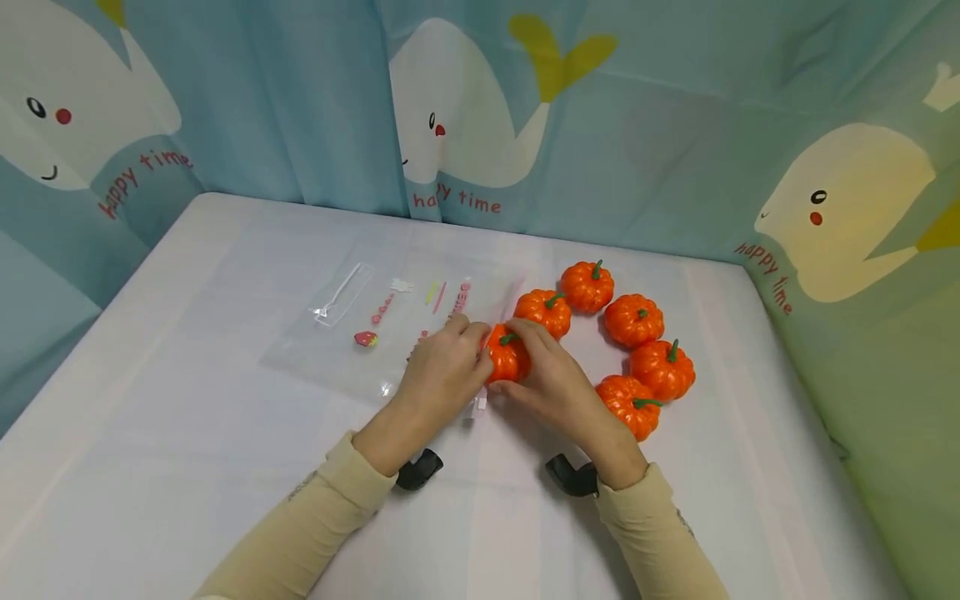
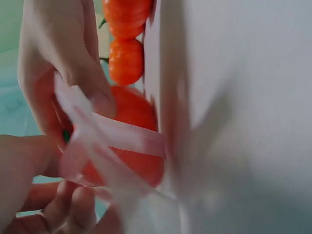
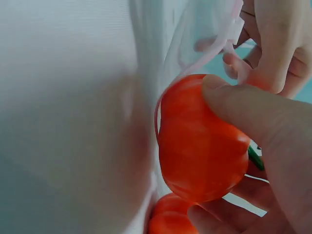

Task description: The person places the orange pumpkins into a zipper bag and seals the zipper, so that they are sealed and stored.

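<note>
My right hand grips a small orange toy pumpkin with a green stem, thumb on its near side and fingers around the far side. A clear zip bag with printed strawberry and pink marks lies flat to its left. Pinched in my left hand is the bag's mouth edge. The left wrist view shows the pinkish zip strip stretched across the pumpkin, which sits partly inside the opening. From the right wrist, the pumpkin has the bag's rim curving along its upper side.
Several more orange pumpkins curve around to the right, from one close behind my right hand to another beside the right wrist. The white table meets a blue curtain with whale prints at the back.
</note>
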A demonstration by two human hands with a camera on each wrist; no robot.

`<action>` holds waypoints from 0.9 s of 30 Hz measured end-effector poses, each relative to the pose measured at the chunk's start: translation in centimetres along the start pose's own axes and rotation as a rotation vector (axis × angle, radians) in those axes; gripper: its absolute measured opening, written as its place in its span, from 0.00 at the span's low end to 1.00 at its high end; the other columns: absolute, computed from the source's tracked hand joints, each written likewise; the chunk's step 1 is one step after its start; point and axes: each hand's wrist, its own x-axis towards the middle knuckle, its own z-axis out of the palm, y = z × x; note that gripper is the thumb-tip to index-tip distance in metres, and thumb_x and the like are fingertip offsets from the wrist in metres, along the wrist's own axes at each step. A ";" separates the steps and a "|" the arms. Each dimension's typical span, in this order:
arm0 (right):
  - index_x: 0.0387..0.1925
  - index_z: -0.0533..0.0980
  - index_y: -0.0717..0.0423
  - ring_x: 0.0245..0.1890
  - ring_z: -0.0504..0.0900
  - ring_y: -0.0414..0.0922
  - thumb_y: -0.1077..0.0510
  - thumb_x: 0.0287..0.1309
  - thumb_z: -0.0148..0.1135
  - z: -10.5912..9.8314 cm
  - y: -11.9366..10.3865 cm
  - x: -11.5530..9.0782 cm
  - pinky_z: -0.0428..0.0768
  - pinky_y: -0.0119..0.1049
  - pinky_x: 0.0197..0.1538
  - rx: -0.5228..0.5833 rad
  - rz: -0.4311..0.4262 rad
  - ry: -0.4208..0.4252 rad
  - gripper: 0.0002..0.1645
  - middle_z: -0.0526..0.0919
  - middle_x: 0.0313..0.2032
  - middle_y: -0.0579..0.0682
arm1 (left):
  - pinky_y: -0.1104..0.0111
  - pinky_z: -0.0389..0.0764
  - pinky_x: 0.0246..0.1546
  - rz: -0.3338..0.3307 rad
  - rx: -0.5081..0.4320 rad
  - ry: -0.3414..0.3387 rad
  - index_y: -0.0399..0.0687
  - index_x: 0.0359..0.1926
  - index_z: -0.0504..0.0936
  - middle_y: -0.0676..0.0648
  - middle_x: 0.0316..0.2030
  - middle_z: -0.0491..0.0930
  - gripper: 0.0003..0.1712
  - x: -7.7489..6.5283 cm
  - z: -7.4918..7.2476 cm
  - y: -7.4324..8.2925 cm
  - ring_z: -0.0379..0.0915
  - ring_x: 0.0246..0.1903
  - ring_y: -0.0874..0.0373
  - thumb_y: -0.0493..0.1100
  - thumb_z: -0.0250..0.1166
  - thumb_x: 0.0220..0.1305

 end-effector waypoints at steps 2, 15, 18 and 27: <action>0.67 0.64 0.60 0.65 0.73 0.53 0.53 0.49 0.78 0.2 0.1 0.1 0.72 0.49 0.69 0.002 0.002 -0.007 0.48 0.71 0.66 0.56 | 0.63 0.87 0.33 0.014 -0.008 -0.029 0.34 0.50 0.83 0.42 0.35 0.80 0.16 -0.1 0.1 0.1 0.78 0.27 0.53 0.37 0.65 0.63; 0.70 0.63 0.58 0.68 0.70 0.55 0.56 0.50 0.77 -0.1 0.5 -0.1 0.71 0.52 0.69 0.043 0.056 -0.084 0.48 0.67 0.69 0.55 | 0.51 0.70 0.67 0.157 -0.071 -0.319 0.44 0.70 0.69 0.40 0.69 0.68 0.41 0.2 -0.8 -3.0 0.63 0.69 0.43 0.52 0.71 0.59; 0.70 0.64 0.57 0.67 0.70 0.55 0.57 0.52 0.76 -0.1 0.7 -0.3 0.73 0.51 0.68 0.069 0.052 -0.097 0.46 0.68 0.69 0.55 | 0.48 0.64 0.71 0.172 -0.077 -0.363 0.42 0.73 0.63 0.41 0.72 0.63 0.43 0.0 -0.3 -3.5 0.58 0.73 0.42 0.55 0.67 0.63; 0.65 0.67 0.62 0.62 0.76 0.51 0.63 0.51 0.75 0.2 1.0 0.1 0.77 0.46 0.64 0.155 -0.056 -0.013 0.41 0.74 0.62 0.56 | 0.51 0.61 0.73 0.236 -0.097 -0.277 0.39 0.73 0.62 0.41 0.72 0.65 0.41 0.2 0.3 -3.3 0.60 0.72 0.45 0.53 0.64 0.66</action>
